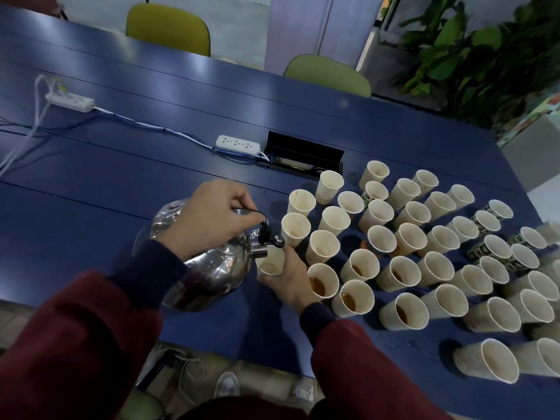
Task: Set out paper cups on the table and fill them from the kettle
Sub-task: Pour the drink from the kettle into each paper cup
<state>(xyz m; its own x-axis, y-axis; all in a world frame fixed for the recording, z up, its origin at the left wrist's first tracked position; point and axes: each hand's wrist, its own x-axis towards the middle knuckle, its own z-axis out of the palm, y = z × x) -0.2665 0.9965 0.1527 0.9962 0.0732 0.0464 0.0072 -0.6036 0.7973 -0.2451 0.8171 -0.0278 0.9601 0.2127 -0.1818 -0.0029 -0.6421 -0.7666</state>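
Near the front edge of the dark blue bench point(121, 177), the left hand point(212, 216) grips the handle of a shiny steel kettle point(209, 268), its spout tipped over a cream paper cup point(269, 265) clasped in the right hand point(288, 278), where too steep a tilt could slop liquid over that hand or topple the crowded paper cups point(363, 265) alongside.

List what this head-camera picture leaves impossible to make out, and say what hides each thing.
Head view: kettle handle, mostly covered by the left hand.
Head view: stream into the held cup, blocked by spout and right hand.
Head view: outermost cups, cut by the right edge.
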